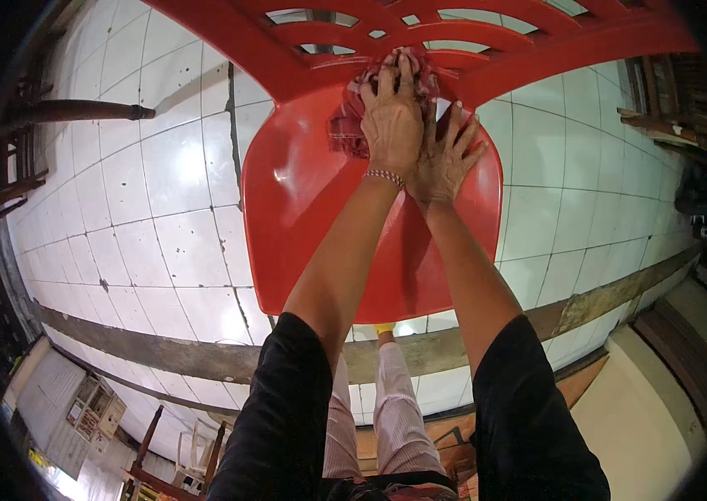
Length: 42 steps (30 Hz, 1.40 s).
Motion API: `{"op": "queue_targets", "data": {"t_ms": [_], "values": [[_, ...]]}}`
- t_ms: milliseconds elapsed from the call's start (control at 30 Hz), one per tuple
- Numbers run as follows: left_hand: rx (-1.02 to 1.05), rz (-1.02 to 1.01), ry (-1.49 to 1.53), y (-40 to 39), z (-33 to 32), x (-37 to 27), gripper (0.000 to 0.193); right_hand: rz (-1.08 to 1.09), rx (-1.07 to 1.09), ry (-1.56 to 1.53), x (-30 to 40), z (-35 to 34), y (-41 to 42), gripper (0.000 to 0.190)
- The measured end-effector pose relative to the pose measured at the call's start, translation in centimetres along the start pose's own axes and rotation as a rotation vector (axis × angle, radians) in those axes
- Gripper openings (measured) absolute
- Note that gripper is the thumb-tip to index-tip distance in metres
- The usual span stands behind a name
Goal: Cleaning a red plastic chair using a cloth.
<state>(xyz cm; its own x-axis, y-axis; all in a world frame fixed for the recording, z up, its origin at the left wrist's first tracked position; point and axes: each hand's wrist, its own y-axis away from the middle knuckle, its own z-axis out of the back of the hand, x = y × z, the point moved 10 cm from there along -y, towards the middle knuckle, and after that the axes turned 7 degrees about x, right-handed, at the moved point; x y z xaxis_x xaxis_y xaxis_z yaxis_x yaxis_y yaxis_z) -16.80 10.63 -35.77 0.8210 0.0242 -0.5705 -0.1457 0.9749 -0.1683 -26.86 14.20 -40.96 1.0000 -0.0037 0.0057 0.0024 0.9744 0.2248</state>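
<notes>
A red plastic chair [328, 219] stands before me, its openwork backrest [485, 31] at the top of the view. My left hand [394, 128], with a patterned band at the wrist, presses a crumpled reddish checked cloth [350, 128] against the back of the seat, by the foot of the backrest. Its fingertips lie on the cloth. Close beside it on the right, my right hand [447, 156] rests palm down with fingers spread, mostly over the red seat. Whether its thumb side touches the cloth is hard to tell.
White floor tiles [171, 188] surround the chair. A dark wooden furniture leg [90, 110] stands at the left, and wooden furniture [673, 100] at the upper right. Behind, near my legs, a worn grey strip [203, 354] crosses the floor. A pale chair [193, 451] is at the lower left.
</notes>
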Motion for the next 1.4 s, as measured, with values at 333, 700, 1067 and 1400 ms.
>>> {"op": "queue_targets", "data": {"t_ms": [333,700,1067,1400], "values": [[-0.153,0.024,0.129,-1.6,3.3,0.4,0.055,0.006,-0.090,-0.009,0.5,0.9,0.1,0.068],[-0.112,-0.040,0.141,-0.6,1.7,-2.9,0.065,0.023,-0.057,-0.067,-0.6,0.1,0.0,0.071],[-0.039,-0.159,0.045,-2.2,0.3,-5.2,0.060,0.006,-0.004,0.023,-0.6,-0.9,-0.3,0.070],[-0.040,-0.087,0.054,-2.5,0.6,-4.1,0.072,0.014,0.035,0.059,-0.3,-0.7,-0.1,0.073]]}}
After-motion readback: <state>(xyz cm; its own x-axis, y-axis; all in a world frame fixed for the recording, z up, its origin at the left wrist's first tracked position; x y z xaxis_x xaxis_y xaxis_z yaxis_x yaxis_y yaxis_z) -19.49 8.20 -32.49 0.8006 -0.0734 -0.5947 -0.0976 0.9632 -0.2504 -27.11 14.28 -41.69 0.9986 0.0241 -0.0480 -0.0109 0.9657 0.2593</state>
